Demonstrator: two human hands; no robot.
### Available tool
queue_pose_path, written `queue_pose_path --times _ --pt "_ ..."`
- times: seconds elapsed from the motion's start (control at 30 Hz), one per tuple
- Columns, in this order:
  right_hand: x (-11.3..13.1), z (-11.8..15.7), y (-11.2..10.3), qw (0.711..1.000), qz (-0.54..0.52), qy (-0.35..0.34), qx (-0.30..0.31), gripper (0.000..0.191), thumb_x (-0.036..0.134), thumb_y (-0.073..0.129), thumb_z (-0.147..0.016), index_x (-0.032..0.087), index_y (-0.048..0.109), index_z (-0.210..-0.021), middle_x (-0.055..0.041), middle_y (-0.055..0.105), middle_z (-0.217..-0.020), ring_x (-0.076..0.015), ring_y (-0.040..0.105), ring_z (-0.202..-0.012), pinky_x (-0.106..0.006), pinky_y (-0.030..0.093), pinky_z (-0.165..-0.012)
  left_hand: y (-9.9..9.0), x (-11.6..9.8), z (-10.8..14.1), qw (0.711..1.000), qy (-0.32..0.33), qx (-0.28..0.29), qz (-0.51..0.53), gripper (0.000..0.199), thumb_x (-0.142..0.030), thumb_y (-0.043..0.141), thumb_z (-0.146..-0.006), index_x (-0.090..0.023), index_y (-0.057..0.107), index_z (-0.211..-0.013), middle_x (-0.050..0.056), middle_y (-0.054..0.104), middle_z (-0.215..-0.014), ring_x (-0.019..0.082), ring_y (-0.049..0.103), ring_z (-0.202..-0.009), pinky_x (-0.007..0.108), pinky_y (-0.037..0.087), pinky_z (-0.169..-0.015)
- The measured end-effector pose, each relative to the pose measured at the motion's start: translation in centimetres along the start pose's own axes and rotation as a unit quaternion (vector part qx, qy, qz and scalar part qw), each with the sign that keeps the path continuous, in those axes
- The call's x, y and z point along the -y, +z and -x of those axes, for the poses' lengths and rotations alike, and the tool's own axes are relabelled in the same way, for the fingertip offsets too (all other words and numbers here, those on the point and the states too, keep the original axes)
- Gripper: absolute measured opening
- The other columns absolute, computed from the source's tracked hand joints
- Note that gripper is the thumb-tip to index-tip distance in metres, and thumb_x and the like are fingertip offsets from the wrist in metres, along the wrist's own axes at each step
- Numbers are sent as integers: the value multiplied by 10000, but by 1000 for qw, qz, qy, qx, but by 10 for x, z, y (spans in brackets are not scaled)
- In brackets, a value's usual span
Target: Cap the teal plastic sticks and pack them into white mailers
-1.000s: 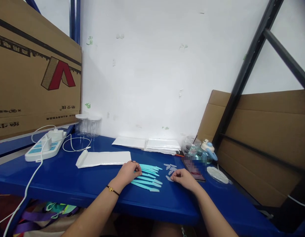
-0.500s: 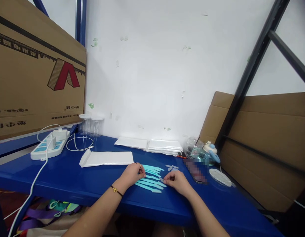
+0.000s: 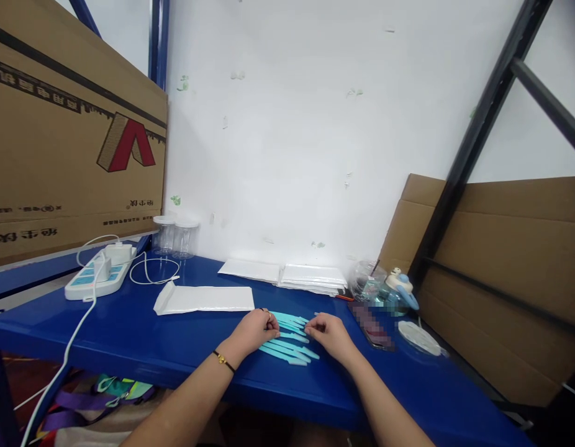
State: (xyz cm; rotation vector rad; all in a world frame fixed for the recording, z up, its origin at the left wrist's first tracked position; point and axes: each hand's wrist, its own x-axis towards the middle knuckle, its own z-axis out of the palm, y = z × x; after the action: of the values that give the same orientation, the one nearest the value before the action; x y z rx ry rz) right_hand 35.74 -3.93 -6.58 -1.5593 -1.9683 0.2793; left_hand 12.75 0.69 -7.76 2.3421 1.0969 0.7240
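Note:
Several slim turquoise pieces point(image 3: 287, 352) lie side by side on the blue table point(image 3: 194, 341). My left hand point(image 3: 256, 330) rests over their left ends, thumb and fingers pinched on one of the turquoise pieces. At their right ends is my right hand point(image 3: 328, 335), its thumb and fingertips closed together; whatever they hold is too small to make out. Behind that hand a small pale translucent piece point(image 3: 316, 314) partly shows. A white padded envelope point(image 3: 206, 298) lies flat to the left of the pieces.
Stacked white envelopes point(image 3: 313, 277) lie by the wall. A phone point(image 3: 371, 326), a round white pad point(image 3: 419, 338) and a lidded jar point(image 3: 397, 292) are on the right. A power strip point(image 3: 99, 276) with cables and clear containers point(image 3: 185, 239) stand on the left.
My right hand has moved slightly up, from the middle pieces towards the upper ones, and now covers most of the small pale pieces. The view has shifted slightly.

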Motion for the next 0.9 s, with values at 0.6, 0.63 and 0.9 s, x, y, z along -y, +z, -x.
queue_pose_path --times 0.6,0.63,0.9 --pt "-11 15 4 998 -52 5 35 81 235 626 -711 181 681 -686 -8 621 -670 -131 528 -593 -219 379 -532 0 10 -2 998 -47 25 44 160 -288 579 -664 -175 681 -713 15 641 -689 146 568 -652 209 396 -568" --pt "-11 14 5 998 -52 1 36 81 233 623 -715 183 682 -690 -9 625 -682 -133 532 -602 -219 383 -539 0 10 -2 998 -45 25 44 166 -290 575 -666 -173 682 -715 15 643 -686 147 570 -650 210 396 -567" --pt "-2 2 -1 998 56 -21 20 117 289 624 -742 196 688 -772 -31 631 -782 -163 572 -693 -245 408 -626 1 15 0 998 -21 3 58 243 -388 548 -724 -176 659 -770 25 622 -772 150 565 -701 220 414 -606"
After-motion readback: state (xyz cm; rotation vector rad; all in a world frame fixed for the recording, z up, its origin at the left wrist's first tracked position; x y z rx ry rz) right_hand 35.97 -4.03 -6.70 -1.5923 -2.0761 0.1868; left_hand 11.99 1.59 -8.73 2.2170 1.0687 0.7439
